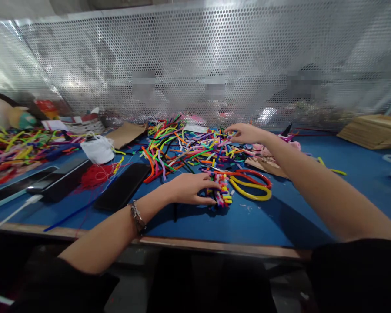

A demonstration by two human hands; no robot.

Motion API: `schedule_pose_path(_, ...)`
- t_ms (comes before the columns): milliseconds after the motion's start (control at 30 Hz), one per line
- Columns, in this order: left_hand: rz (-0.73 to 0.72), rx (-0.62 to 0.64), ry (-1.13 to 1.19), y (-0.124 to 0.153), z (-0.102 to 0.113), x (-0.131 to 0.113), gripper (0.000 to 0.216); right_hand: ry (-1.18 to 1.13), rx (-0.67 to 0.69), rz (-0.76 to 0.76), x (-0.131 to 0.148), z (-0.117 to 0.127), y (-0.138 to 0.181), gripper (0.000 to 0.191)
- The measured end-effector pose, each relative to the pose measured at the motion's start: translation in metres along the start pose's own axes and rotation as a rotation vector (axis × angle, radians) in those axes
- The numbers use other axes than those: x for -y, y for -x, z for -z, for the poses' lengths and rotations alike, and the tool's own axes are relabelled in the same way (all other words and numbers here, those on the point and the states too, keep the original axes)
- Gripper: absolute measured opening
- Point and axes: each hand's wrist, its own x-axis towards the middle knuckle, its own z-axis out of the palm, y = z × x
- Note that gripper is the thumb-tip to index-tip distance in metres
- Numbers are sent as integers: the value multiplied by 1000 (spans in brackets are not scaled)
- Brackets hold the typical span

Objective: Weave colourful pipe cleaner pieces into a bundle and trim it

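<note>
My left hand [192, 189] holds a small multicoloured bundle of short pipe cleaner pieces [224, 189], its thumb and fingers resting around the bundle's left side, just above the blue table. Beside the bundle lies a pair of scissors [252, 195] with one red and one yellow handle loop, blades pointing left. Farther back, my right hand [245, 133] reaches over the right part of a tangled pile of pipe cleaners [188, 145]. Its fingers are stretched out and apart, with the tips at the pile; I make out nothing held in them.
A black phone [121, 187] lies left of my left hand. Red thread [97, 176], a white cup-like object [98, 149] and more devices [58, 176] are farther left. A perforated metal screen [195, 56] stands behind. Wooden trays [373, 132] are at right.
</note>
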Motion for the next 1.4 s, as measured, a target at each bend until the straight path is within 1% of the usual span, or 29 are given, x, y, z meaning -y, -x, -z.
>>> schedule_pose_path(133, 19, 19, 4, 1, 3, -2, 42, 51, 154, 80, 9, -30, 3, 44)
schedule_pose_path(167, 25, 19, 6, 2, 4, -2, 41, 64, 188, 94, 12, -38, 3, 44)
schedule_pose_path(233, 36, 6, 5, 2, 5, -2, 40, 85, 238, 120, 16, -46, 2, 38)
schedule_pose_path(267, 36, -6, 4, 2, 6, -2, 38, 94, 261, 129, 18, -47, 1, 35)
schedule_pose_path(333, 24, -33, 10, 1, 6, -2, 37, 102, 314, 135, 19, -41, -2, 27)
schedule_pose_path(467, 12, -37, 46, -1, 4, 0, 36, 100, 411, 95, 16, -12, -14, 17)
schedule_pose_path(500, 19, -32, 52, -1, 3, 0, 35, 103, 404, 76, 16, -6, -18, 18)
schedule_pose_path(567, 29, -29, 59, -2, 2, 2, 34, 119, 327, 42, 17, 1, -27, 25)
schedule_pose_path(633, 31, -30, 61, -2, 2, 3, 30, 132, 219, 26, 21, -2, -37, 38)
schedule_pose_path(667, 30, -31, 60, -2, 2, 4, 29, 130, 185, 29, 23, -6, -41, 46)
schedule_pose_path(700, 27, -31, 60, -1, 2, 4, 28, 125, 177, 31, 26, -11, -46, 49)
schedule_pose_path(733, 26, -29, 57, -1, 2, 4, 28, 116, 197, 31, 27, -16, -50, 45)
schedule_pose_path(800, 21, -23, 50, -1, 3, 3, 27, 104, 254, 4, 26, -23, -58, 27)
schedule_pose_path(833, 19, -19, 44, -1, 4, 3, 26, 104, 266, -19, 24, -24, -62, 23)
schedule_pose_path(900, 22, -18, 28, -2, 4, 2, 25, 123, 226, -86, 18, -22, -72, 25)
schedule_pose_path(1000, 31, -25, 4, -4, 3, 2, 24, 188, 61, -187, 11, -21, -88, 30)
schedule_pose_path(1067, 35, -22, -14, -4, 1, 3, 21, 224, -19, -221, 12, -27, -96, 30)
schedule_pose_path(1133, 48, -21, -49, -5, 0, 4, 22, 249, -37, -252, 15, -38, -103, 29)
schedule_pose_path(1233, 82, -32, -97, -5, -2, 6, 27, 281, -22, -323, 19, -53, -108, 29)
schedule_pose_path(1333, 103, -45, -80, -5, -1, 6, 29, 298, -9, -367, 16, -56, -111, 29)
schedule_pose_path(1400, 121, -29, -58, -5, 0, 5, 28, 302, 4, -379, 14, -54, -110, 30)
